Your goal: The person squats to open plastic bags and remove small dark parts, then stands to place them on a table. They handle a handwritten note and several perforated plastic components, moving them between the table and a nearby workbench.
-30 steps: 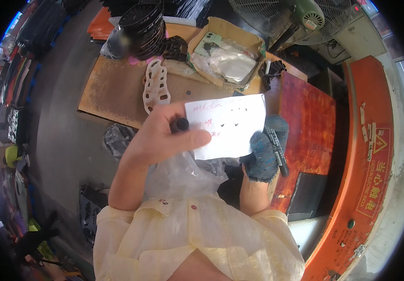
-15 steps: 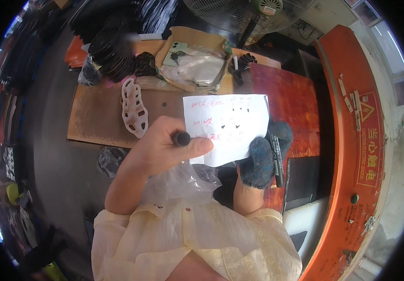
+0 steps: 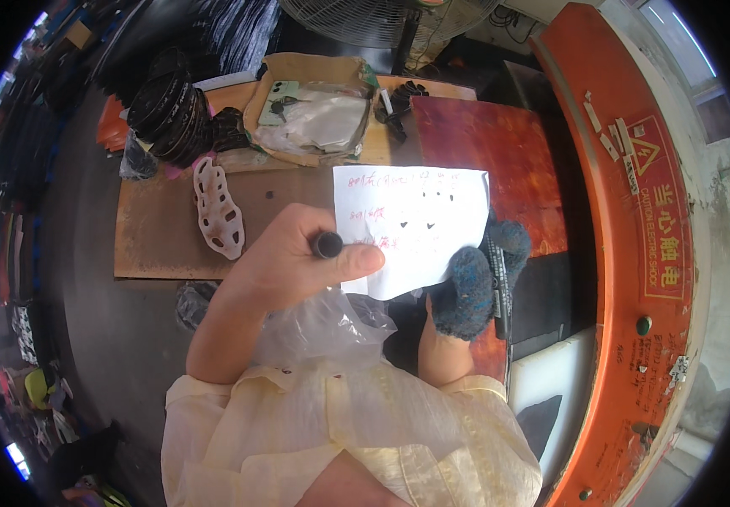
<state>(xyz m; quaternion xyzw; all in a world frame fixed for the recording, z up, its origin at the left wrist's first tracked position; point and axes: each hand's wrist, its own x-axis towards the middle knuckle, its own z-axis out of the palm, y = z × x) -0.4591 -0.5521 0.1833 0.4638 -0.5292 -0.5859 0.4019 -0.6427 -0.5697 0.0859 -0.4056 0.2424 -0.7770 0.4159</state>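
A creased white sheet of paper [image 3: 411, 253] with red handwriting and small black marks is held up before my chest. My bare left hand [image 3: 289, 258] pinches its left edge, thumb flat on the front. Out of that same fist pokes the round end of a black cylinder [image 3: 328, 245], perhaps a marker's cap; the rest is hidden. My right hand [image 3: 464, 296], in a dark blue-grey knit glove, grips the paper's lower right edge. A black marker pen [image 3: 500, 291] with pale print is held upright in the glove. Behind the paper, the right fingers are partly hidden.
Beyond my hands is a brown-topped table [image 3: 158, 228] with a white perforated sole-shaped piece [image 3: 218, 207], stacked black coils [image 3: 166, 118] and an open carton [image 3: 255, 106] holding plastic bags. Clear plastic [image 3: 322, 325] hangs below my hands. A reddish board [image 3: 500, 169] and orange cabinet [image 3: 576, 68] stand right.
My view has turned slightly, so the table, carton and cabinet sit further left in the picture. The paper tilts a little differently; both hands keep their grip.
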